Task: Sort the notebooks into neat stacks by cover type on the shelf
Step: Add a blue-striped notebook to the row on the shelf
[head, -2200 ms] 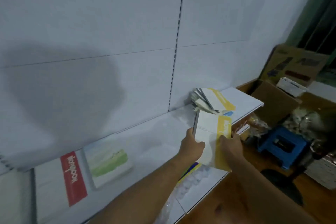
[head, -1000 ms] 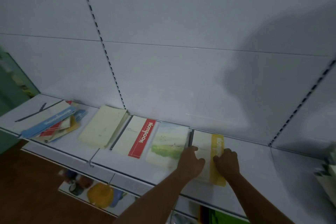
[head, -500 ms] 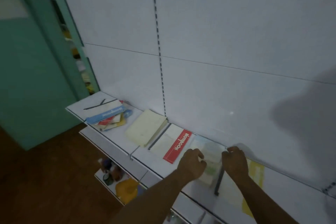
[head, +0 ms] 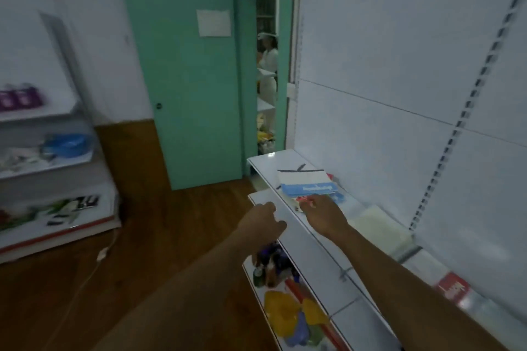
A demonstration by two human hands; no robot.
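Nearest, both forearms stretched forward and up from the bottom edge, bare to the wrist; beneath them, on the lower shelf (head: 288, 319), a clutter of yellow, blue and dark items too blurred to name. Left hand (head: 263, 222) hovering off the front lip of the upper shelf (head: 299, 236), knuckles up, fingers loosely curled, nothing in them. Right hand (head: 320, 212) over the shelf, palm down, fingers extended toward the loose pile of notebooks (head: 306, 182); fingertips at or touching the red-and-white cover at the pile's near edge, whether pinching it cannot be told. Right of that hand, toward the back panel (head: 399, 94), a cream notebook (head: 379, 226) lying flat; farther back along the right forearm, a white notebook with a red band (head: 450, 289), flat on the same shelf. Beyond the fingertips, the pile itself: a blue-banded cover on top, a white one with a dark spine behind it, stacked askew. Left of the left hand, wooden floor (head: 142, 236) with a pale cord trailing across; beyond, a second shelving unit (head: 57, 157) with blurred goods. Farthest, a green door (head: 188, 94) ajar with a paper sheet stuck on; through the gap, a person in white (head: 268, 65).
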